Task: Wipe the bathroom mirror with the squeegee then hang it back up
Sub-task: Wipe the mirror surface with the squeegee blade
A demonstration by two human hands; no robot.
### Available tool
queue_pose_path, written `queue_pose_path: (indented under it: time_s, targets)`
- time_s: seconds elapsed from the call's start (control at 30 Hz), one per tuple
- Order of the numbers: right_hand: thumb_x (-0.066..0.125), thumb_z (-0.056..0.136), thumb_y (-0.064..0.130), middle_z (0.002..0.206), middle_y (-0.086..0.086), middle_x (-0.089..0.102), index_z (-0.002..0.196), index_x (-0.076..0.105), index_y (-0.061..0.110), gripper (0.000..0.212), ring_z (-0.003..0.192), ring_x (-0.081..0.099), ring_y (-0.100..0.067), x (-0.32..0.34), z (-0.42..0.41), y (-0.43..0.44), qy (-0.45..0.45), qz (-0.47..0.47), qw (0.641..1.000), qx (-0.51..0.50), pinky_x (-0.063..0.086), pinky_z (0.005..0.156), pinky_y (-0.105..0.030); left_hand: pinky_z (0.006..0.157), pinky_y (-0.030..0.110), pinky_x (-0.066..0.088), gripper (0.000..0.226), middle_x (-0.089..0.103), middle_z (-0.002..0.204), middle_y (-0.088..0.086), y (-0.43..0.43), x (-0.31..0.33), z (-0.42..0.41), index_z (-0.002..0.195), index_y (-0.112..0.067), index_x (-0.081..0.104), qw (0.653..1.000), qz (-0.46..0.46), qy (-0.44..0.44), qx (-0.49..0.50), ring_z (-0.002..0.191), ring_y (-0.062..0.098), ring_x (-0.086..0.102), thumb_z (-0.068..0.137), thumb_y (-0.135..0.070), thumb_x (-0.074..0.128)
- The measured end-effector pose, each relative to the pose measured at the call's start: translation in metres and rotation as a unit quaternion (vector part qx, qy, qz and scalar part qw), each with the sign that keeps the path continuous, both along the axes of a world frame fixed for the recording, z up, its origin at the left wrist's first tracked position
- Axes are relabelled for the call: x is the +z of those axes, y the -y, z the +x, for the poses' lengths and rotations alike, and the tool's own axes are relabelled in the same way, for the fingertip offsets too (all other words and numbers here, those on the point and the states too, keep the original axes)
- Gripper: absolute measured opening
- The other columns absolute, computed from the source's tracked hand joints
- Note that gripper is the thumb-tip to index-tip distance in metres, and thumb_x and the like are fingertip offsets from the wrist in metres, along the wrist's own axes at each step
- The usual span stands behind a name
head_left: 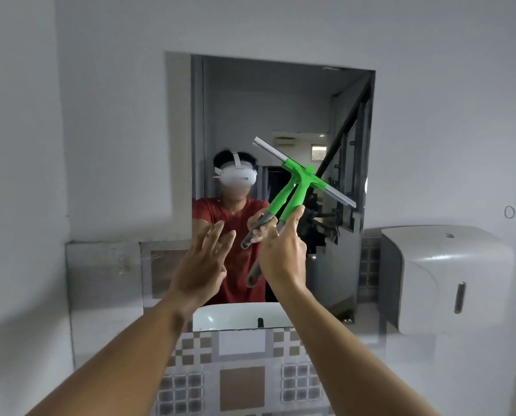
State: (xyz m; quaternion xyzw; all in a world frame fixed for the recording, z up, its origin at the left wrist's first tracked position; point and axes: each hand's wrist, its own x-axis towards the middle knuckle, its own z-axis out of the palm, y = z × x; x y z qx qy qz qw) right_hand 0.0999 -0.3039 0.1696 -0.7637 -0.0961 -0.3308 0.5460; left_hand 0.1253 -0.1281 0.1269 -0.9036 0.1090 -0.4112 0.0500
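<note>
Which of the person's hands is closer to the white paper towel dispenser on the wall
Right. The right hand, gripping the green squeegee, is raised left of the white paper towel dispenser. The open left hand is farther left still, in front of the mirror.

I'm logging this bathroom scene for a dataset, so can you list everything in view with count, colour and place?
Mirror: one, frameless, on the grey wall, centre.
Squeegee: one, green head with grey handle and pale blade, held up against the mirror, blade tilted.
Dispenser: one, white, wall-mounted right of the mirror.
Wall ring: one, small, above the dispenser.
Tiles: many, brown, grey and white patterned, below the mirror.
Sink: one, white, seen only as a reflection low in the mirror.
Left hand: open, fingers spread, empty, near the mirror.
Right hand: gripping the squeegee handle.
</note>
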Motion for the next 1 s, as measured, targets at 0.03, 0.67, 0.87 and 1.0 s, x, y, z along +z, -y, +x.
queue_pose_path:
  time_s: [0.03,0.67,0.87,1.0]
  targets:
    - [0.036,0.1,0.037,0.116,-0.014,0.066,0.147,-0.021,0.045,0.075,0.086,0.07,-0.03,-0.001,-0.001,-0.009,0.008,-0.008,1.0,0.004,0.06,0.073,-0.053,0.105,0.045,0.049,0.093,0.03,0.161,0.018,0.0,0.0,-0.001,0.154,-0.014,0.032,1.0,0.001,0.0,-0.001,0.149,0.039,0.026,0.076,-0.023,0.083]
    - [0.041,0.103,0.017,0.146,-0.014,0.053,0.159,0.003,0.021,0.068,0.079,0.072,-0.028,-0.007,-0.011,0.0,0.109,-0.284,0.951,-0.056,0.06,0.054,-0.04,0.104,0.039,0.047,0.087,0.034,0.16,0.018,-0.013,-0.01,-0.007,0.152,-0.01,0.037,1.0,0.006,0.021,-0.001,0.149,0.035,0.03,0.079,-0.026,0.081]
    - [0.046,0.097,0.008,0.095,-0.016,0.066,0.159,0.007,0.031,0.077,0.052,0.056,-0.022,0.01,-0.01,0.056,0.089,-0.425,0.891,-0.135,0.046,0.042,-0.034,0.108,0.042,0.047,0.083,0.035,0.159,0.017,-0.015,-0.012,-0.003,0.15,-0.006,0.039,1.0,0.004,0.01,-0.013,0.149,0.035,0.029,0.081,-0.027,0.08]
    - [0.046,0.088,-0.002,0.081,-0.006,0.058,0.157,0.001,0.038,0.091,0.049,0.054,-0.018,0.028,-0.007,0.088,0.099,-0.479,0.857,-0.161,0.052,0.043,-0.036,0.109,0.045,0.046,0.071,0.041,0.155,0.02,-0.015,-0.01,-0.003,0.147,-0.003,0.044,0.999,0.017,0.029,-0.015,0.148,0.036,0.032,0.085,-0.02,0.075]
